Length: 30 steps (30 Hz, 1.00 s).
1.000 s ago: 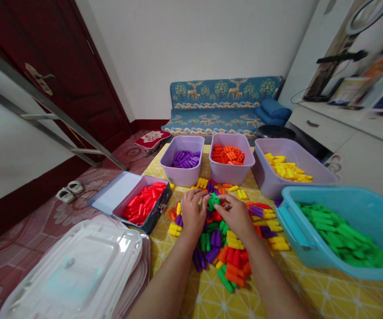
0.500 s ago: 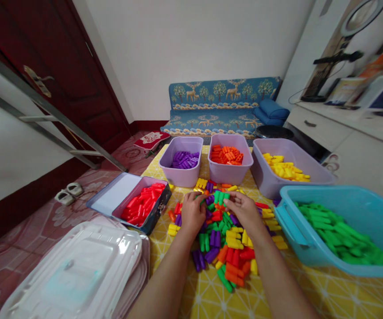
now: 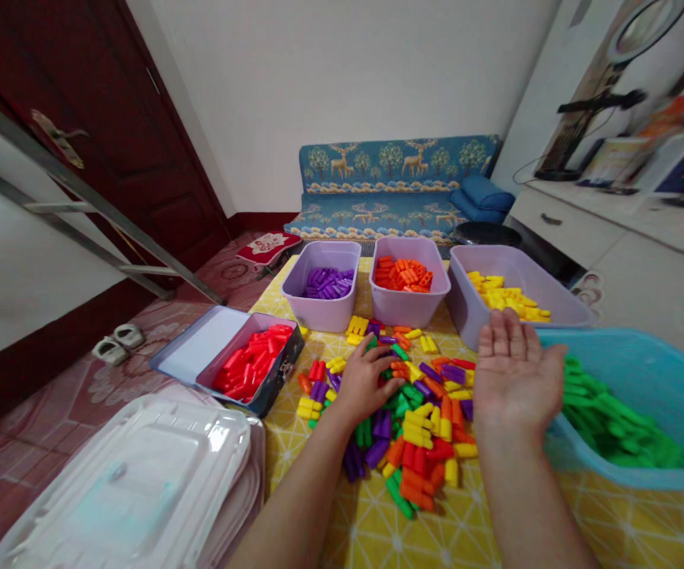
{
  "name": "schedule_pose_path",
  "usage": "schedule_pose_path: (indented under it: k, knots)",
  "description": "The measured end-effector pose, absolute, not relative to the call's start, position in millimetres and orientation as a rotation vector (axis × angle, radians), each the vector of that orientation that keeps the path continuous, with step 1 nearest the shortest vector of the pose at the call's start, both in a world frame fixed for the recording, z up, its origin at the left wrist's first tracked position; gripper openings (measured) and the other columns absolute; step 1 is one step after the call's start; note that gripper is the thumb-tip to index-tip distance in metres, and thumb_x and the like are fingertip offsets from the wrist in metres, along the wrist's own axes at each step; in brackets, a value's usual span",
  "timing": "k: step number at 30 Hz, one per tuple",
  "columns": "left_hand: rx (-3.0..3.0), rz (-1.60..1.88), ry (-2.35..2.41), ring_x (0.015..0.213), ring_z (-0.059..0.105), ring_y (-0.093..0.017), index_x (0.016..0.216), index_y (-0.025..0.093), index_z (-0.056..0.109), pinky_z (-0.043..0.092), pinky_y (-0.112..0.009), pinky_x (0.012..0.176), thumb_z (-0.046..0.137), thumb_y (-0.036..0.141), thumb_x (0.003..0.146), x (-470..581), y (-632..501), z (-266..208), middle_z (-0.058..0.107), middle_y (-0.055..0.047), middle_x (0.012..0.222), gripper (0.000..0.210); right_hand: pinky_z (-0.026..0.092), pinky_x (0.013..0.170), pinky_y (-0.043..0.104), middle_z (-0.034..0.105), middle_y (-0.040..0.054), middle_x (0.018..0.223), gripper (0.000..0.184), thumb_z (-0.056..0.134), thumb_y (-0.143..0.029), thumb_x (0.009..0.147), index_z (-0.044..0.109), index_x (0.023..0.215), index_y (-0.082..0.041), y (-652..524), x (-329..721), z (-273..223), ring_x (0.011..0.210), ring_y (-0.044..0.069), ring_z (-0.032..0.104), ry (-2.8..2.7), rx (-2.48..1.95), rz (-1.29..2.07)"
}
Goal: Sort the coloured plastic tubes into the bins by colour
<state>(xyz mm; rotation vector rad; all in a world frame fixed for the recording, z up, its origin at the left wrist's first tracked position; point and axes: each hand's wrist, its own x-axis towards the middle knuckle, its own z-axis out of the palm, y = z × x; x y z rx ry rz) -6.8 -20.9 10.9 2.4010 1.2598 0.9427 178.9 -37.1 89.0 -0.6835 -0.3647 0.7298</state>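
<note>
A mixed pile of plastic building pieces [image 3: 417, 431] in red, orange, yellow, green and purple lies on the table. Over the pile's far left part rests my left hand [image 3: 368, 381], back up, fingers stretched out among the pieces. A green piece [image 3: 372, 342] shows by its fingertips. My right hand [image 3: 512, 379] is held palm up at the pile's right side, fingers extended, with nothing on the palm. Just behind and right of it stands a turquoise bin [image 3: 632, 341] of green pieces [image 3: 620, 419], its near-left wall partly hidden by that hand.
Three lilac bins line the far edge: one with purple pieces [image 3: 328, 283], one with orange pieces [image 3: 404, 274], one with yellow pieces [image 3: 508, 296]. An open tin [image 3: 287, 371] of red pieces stands left. Stacked white lids [image 3: 134, 474] lie nearer. A ladder [image 3: 89, 207] leans beyond.
My right hand has left the pile, moved right towards the turquoise bin and turned palm up. The green pieces it held are gone from it. My left hand has shifted slightly right.
</note>
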Motion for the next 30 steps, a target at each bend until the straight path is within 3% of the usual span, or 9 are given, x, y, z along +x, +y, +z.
schedule_pose_path:
  k: [3,5,7,10,14,18,24,30]
  knots:
    - [2.342,1.007,1.323,0.118,0.05,-0.027,0.099,0.023,0.071,0.034,-0.051,0.11,0.064,0.029,0.081,-7,-19,8,0.07,-0.006,0.105,0.02,0.051,0.082,0.035,0.068,0.0063,0.105,0.038,0.044,-0.051,0.087,0.061,0.1,-0.02,-33,177,78,0.094,0.018,0.066,-0.575,-0.909,0.81]
    - [2.287,1.071,1.402,0.115,0.05,-0.027,0.098,0.023,0.071,0.039,-0.049,0.105,0.064,0.019,0.079,-8,-19,6,0.071,-0.005,0.099,0.02,0.05,0.081,0.036,0.07,0.0066,0.096,0.033,0.054,-0.045,0.082,0.065,0.098,-0.019,-29,177,66,0.088,0.02,0.066,-0.929,-1.191,0.79]
    - [2.229,1.142,1.478,0.112,0.051,-0.026,0.1,0.022,0.07,0.043,-0.045,0.1,0.06,0.01,0.077,-9,-19,3,0.07,-0.005,0.1,0.028,0.047,0.086,0.039,0.071,0.0088,0.098,0.027,0.061,-0.034,0.076,0.069,0.096,-0.018,-26,178,54,0.093,0.024,0.064,-1.382,-1.502,0.633]
    - [2.195,1.216,1.503,0.108,0.054,-0.022,0.108,0.022,0.067,0.044,-0.042,0.098,0.053,0.002,0.075,-10,-21,2,0.067,-0.005,0.109,0.04,0.044,0.09,0.04,0.068,0.011,0.11,0.036,0.063,-0.02,0.072,0.069,0.107,-0.018,-24,176,41,0.102,0.028,0.062,-1.891,-1.821,0.396]
    - [2.324,1.101,1.272,0.116,0.052,-0.022,0.123,0.023,0.059,0.042,-0.041,0.101,0.058,0.017,0.081,-7,-24,8,0.059,-0.007,0.126,0.042,0.046,0.086,0.035,0.065,0.009,0.118,0.042,0.059,-0.018,0.076,0.064,0.117,-0.021,-25,164,34,0.105,0.026,0.062,-2.131,-1.926,0.328]
    - [2.437,0.888,1.162,0.12,0.05,-0.026,0.132,0.027,0.052,0.041,-0.045,0.102,0.066,0.034,0.08,-5,-25,10,0.057,-0.007,0.13,0.054,0.046,0.084,0.035,0.062,0.0126,0.122,0.044,0.055,-0.017,0.08,0.059,0.124,-0.019,-25,156,32,0.106,0.026,0.062,-2.189,-1.962,0.332]
    - [2.38,0.953,1.244,0.121,0.05,-0.026,0.126,0.026,0.056,0.042,-0.046,0.102,0.062,0.034,0.083,-2,-22,1,0.056,-0.008,0.13,0.043,0.047,0.083,0.037,0.062,0.0169,0.119,0.048,0.056,-0.023,0.079,0.057,0.126,-0.015,-23,159,29,0.105,0.03,0.063,-2.126,-2.061,0.368]
    - [2.436,1.159,1.347,0.137,0.034,-0.025,0.137,0.022,0.043,0.035,-0.045,0.11,0.054,0.025,0.086,6,-3,36,0.035,-0.012,0.149,0.052,0.047,0.077,0.034,0.066,0.0138,0.11,0.039,0.063,-0.025,0.072,0.065,0.11,-0.017,-20,163,27,0.098,0.029,0.065,-1.992,-2.066,0.423]
